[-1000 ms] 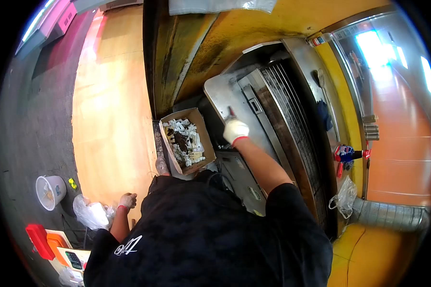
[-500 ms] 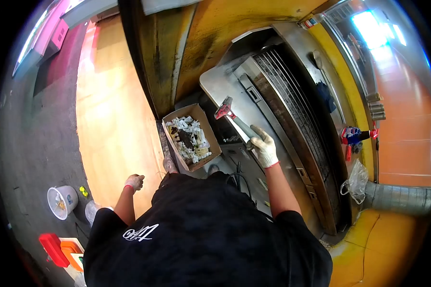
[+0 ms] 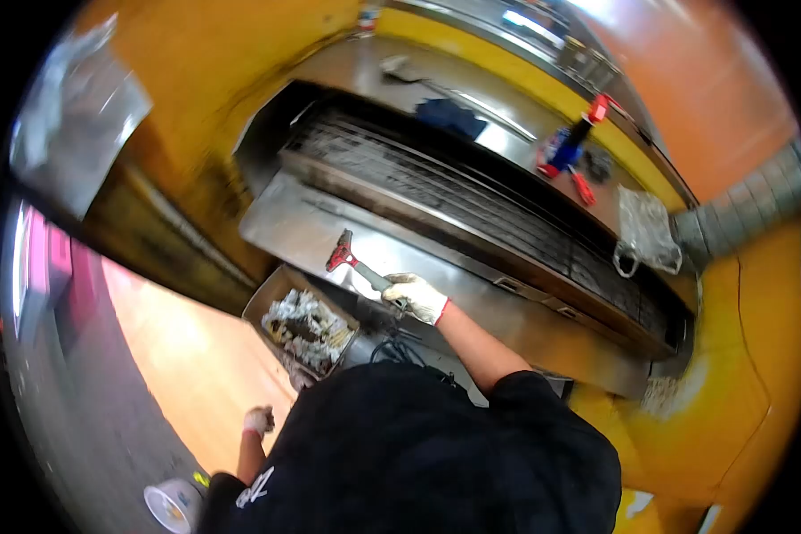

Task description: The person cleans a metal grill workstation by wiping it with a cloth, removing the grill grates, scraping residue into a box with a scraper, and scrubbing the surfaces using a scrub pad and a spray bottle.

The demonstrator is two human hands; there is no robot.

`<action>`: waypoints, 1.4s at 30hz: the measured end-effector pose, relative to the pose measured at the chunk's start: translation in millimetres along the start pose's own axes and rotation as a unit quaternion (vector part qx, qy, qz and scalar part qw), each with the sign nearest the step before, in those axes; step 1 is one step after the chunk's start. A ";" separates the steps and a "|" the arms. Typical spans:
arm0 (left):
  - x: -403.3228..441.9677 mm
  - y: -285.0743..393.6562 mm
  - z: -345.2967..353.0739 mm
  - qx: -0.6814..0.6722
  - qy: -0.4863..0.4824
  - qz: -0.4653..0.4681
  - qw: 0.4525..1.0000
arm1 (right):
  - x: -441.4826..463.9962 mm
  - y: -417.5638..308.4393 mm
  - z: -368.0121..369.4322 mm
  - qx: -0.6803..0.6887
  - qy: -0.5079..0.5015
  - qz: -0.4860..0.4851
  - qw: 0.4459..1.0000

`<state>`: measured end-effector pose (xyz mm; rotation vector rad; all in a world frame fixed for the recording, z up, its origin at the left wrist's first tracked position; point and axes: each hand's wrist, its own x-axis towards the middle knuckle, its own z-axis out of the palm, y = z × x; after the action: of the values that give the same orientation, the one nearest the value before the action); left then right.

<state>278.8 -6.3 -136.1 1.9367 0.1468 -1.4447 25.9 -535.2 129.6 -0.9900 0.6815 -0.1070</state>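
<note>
My right hand (image 3: 415, 297), in a white knit glove with a red cuff edge, is wrapped round the grey-green handle of a scraper (image 3: 351, 260). The scraper's red head points up and left, in front of the steel ledge of a long grill (image 3: 472, 214). Below it stands a cardboard box (image 3: 256, 311) holding crumpled white and dark waste. My left hand (image 3: 258, 419), also gloved, hangs low at my side with its fingers curled; no object shows in it.
Behind the grill lie a long-handled spatula (image 3: 458, 96), a dark blue cloth (image 3: 452, 117), a blue-and-red spray bottle (image 3: 561, 149) and a plastic bag (image 3: 647, 233). A metal duct (image 3: 748, 218) runs at right. A white bucket (image 3: 173, 504) stands on the floor at lower left.
My view has turned to the right, so the grill now lies across the middle. The scraper stays in my right hand, which has come nearer the grill's front ledge in view.
</note>
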 end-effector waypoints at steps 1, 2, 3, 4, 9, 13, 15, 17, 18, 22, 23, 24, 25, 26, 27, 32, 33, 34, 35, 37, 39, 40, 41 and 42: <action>-5.2 -1.7 8.6 -0.011 0.006 -0.011 1.000 | -16.8 -13.0 -15.6 0.024 -0.003 -0.012 1.000; -10.3 -8.7 17.5 -0.027 0.014 -0.020 0.999 | -38.6 -28.3 -27.5 0.095 -0.005 -0.052 0.994; -14.0 -17.9 25.5 -0.040 0.021 -0.028 0.999 | -57.4 -40.3 -44.8 0.164 -0.010 -0.092 0.982; -17.6 -27.2 31.9 -0.041 0.025 -0.029 0.998 | -69.0 -46.4 -77.1 0.120 0.013 -0.163 0.979; -70.5 -16.1 63.4 0.610 -0.013 0.257 0.750 | -148.6 -92.3 -190.7 0.017 0.350 -0.375 0.858; -83.5 -31.3 67.1 0.320 0.039 0.044 0.946 | -195.5 -156.2 -309.1 -0.055 0.531 -0.340 0.774; -83.7 -26.7 70.4 0.151 0.071 -0.004 0.986 | -206.5 -185.7 -371.1 -0.125 0.552 -0.303 0.767; -85.7 -16.5 74.8 0.051 0.095 -0.012 0.994 | -199.3 -206.4 -437.4 -0.121 0.543 -0.296 0.777; -101.2 3.2 80.3 0.064 0.098 -0.014 0.993 | -200.6 -220.0 -450.5 -0.131 0.527 -0.277 0.793; -119.7 45.6 97.7 0.000 0.112 0.003 0.994 | -197.4 -246.5 -496.2 -0.189 0.545 -0.228 0.784; -125.5 49.9 101.5 -0.002 0.114 0.004 0.993 | -202.9 -246.3 -502.2 -0.189 0.543 -0.229 0.786; -133.0 59.9 107.1 0.023 0.111 0.022 0.993 | -207.6 -245.7 -506.2 -0.203 0.622 -0.183 0.734; -138.8 64.5 111.0 0.047 0.107 0.041 0.992 | -209.3 -246.4 -505.6 -0.216 0.695 -0.135 0.673; -133.1 59.2 111.6 0.031 0.110 0.033 0.993 | -218.7 -244.6 -488.5 -0.223 0.745 -0.141 0.613; -129.7 55.9 115.3 0.025 0.111 0.031 0.993 | -231.6 -238.0 -461.6 -0.230 0.790 -0.147 0.549; -108.6 -19.3 107.2 0.229 0.040 0.193 0.953 | -251.9 -133.7 -401.3 -0.306 0.761 -0.235 0.522; -85.5 -40.4 105.7 0.226 0.069 0.113 0.965 | -249.2 -96.3 -389.6 -0.327 0.752 -0.260 0.511; -72.3 -53.5 107.4 0.221 0.096 0.034 0.970 | -249.1 -57.3 -364.1 -0.321 0.741 -0.256 0.531; -64.2 -61.3 110.0 0.218 0.095 0.034 0.971 | -244.6 -10.8 -355.6 -0.331 0.742 -0.223 0.539; -58.5 -80.0 112.5 0.350 0.053 0.011 0.935 | -249.1 77.5 -320.1 -0.247 0.685 -0.117 0.676; -66.8 -73.4 113.9 0.323 -0.012 0.006 0.946 | -258.3 196.4 -320.9 -0.444 0.506 0.063 0.737; -70.7 -63.2 114.5 0.260 -0.051 0.006 0.964 | -278.2 207.5 -289.9 -0.534 0.231 0.238 0.777; -74.5 -53.2 115.6 0.217 -0.079 0.010 0.973 | -291.3 300.1 -321.3 -0.614 0.001 0.195 0.765; -80.0 -37.4 116.5 0.199 -0.094 0.029 0.975 | -303.6 388.5 -350.8 -0.632 -0.207 0.102 0.740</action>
<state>138.5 -22.7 -98.3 2.0772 -0.3069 -1.7075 -499.1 -458.9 -161.4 -2.1452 0.3714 0.8807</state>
